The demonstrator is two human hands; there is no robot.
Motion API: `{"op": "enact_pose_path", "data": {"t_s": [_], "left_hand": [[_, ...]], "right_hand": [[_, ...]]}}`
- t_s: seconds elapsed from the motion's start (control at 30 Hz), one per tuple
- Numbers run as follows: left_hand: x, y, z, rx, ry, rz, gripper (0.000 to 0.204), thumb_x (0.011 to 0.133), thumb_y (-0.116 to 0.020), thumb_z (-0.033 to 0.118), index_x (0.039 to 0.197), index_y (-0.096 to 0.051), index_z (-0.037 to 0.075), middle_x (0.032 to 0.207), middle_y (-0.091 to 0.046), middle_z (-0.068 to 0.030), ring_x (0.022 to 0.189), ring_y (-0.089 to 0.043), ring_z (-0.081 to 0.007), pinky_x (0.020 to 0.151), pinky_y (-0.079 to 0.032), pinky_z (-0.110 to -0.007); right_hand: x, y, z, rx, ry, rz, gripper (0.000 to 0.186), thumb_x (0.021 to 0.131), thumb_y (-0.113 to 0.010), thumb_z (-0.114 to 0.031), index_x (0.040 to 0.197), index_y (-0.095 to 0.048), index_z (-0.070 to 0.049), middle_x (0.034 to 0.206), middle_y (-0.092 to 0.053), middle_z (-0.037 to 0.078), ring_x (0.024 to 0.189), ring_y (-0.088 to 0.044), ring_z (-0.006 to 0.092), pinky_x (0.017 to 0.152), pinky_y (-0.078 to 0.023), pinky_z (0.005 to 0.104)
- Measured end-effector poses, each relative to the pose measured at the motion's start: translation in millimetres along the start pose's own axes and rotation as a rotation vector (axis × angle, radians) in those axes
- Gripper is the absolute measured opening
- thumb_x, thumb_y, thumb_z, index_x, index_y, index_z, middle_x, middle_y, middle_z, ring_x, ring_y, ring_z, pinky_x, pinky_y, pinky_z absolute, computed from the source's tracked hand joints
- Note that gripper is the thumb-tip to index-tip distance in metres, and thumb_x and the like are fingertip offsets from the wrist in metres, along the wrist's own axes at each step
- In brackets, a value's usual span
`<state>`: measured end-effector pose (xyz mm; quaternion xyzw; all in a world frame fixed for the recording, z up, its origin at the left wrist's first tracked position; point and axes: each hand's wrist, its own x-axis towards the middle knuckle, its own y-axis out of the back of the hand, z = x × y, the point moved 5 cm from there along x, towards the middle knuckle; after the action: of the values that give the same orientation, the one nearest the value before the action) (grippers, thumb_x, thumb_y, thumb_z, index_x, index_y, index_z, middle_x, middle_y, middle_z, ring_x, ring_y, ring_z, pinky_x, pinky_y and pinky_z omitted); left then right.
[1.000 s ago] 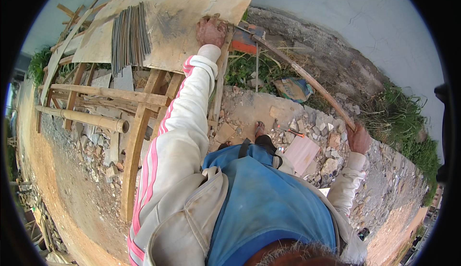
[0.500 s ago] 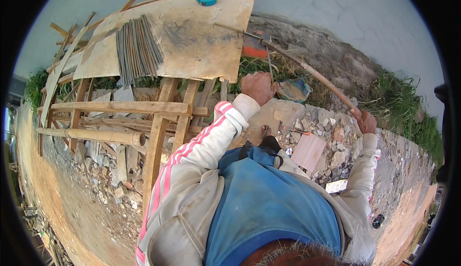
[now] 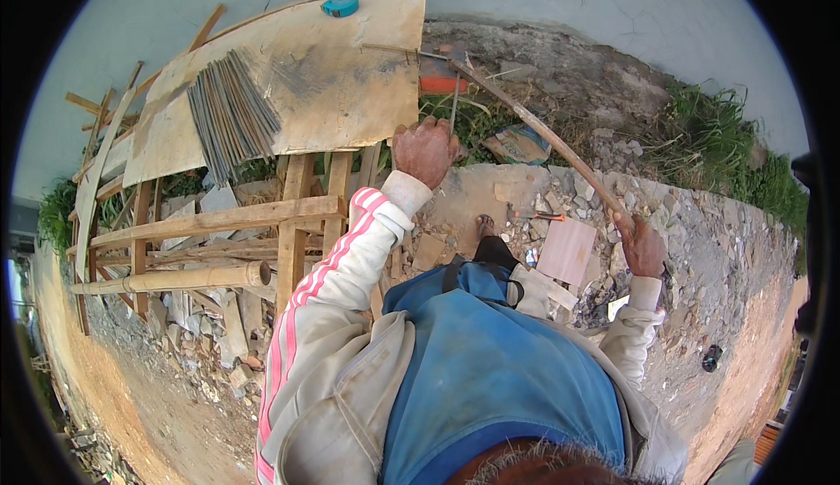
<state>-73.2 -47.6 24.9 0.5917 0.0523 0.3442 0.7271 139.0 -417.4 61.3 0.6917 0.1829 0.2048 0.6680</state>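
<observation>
My left hand [image 3: 424,154] is closed at the near right corner of a stained board [image 3: 341,118]; a thin metal rod [image 3: 455,100] rises from the fist. My right hand [image 3: 643,247], also closed, grips the lower end of a long brownish bar [image 3: 542,126]. The bar slants up and left to the board's right edge, where its far end meets thin metal rod pieces; how they join is too small to tell. A bundle of grey metal rods [image 3: 232,109] lies on the board's left part, and a teal tape measure [image 3: 339,5] rests at its far edge.
Timber rails [image 3: 219,223] and a bamboo pole [image 3: 175,277] stand below the board. Broken stones and rubble cover the ground. An orange-handled tool [image 3: 538,216] and a pale pinkish panel [image 3: 567,249] lie near my feet. Grass [image 3: 717,135] grows along the grey wall.
The whole view has shifted left. My right hand has come a little nearer to my body, with the bar's lower end. My left hand stays near the board's corner.
</observation>
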Motion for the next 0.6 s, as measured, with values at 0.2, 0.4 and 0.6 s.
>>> {"op": "enact_pose_path", "data": {"t_s": [0.2,0.4,0.6], "left_hand": [[3.8,-3.8,7.7,0.079,-0.091,0.000,0.024,0.079,-0.058,0.028,0.081,-0.067,0.005,0.086,-0.069,-0.0147,0.080,-0.066,-0.0334,0.076,-0.047,-0.046],[9.0,-0.2,1.9,0.002,-0.051,-0.116,0.025,0.075,-0.062,0.030,0.081,-0.069,0.006,0.082,-0.070,-0.0157,0.076,-0.068,-0.0320,0.073,-0.047,-0.044],[15.7,-0.9,-4.0,-0.124,0.043,-0.189,0.028,0.075,-0.064,0.032,0.079,-0.068,0.005,0.076,-0.069,-0.0191,0.071,-0.068,-0.0372,0.071,-0.053,-0.049]], "right_hand": [[28.8,-7.6,17.9,0.030,0.110,-0.030,0.074,0.091,-0.047,-0.069,0.111,-0.069,-0.001,0.077,-0.068,0.025,0.078,-0.068,0.0423,0.068,-0.052,0.0509],[19.0,-22.0,16.1,0.097,0.077,-0.051,0.077,0.091,-0.047,-0.070,0.108,-0.069,0.002,0.080,-0.068,0.027,0.080,-0.067,0.0435,0.071,-0.051,0.0507],[23.2,-30.8,18.5,0.136,0.084,-0.044,0.078,0.089,-0.048,-0.072,0.108,-0.070,0.001,0.082,-0.068,0.027,0.082,-0.067,0.0443,0.073,-0.050,0.0511]]}}
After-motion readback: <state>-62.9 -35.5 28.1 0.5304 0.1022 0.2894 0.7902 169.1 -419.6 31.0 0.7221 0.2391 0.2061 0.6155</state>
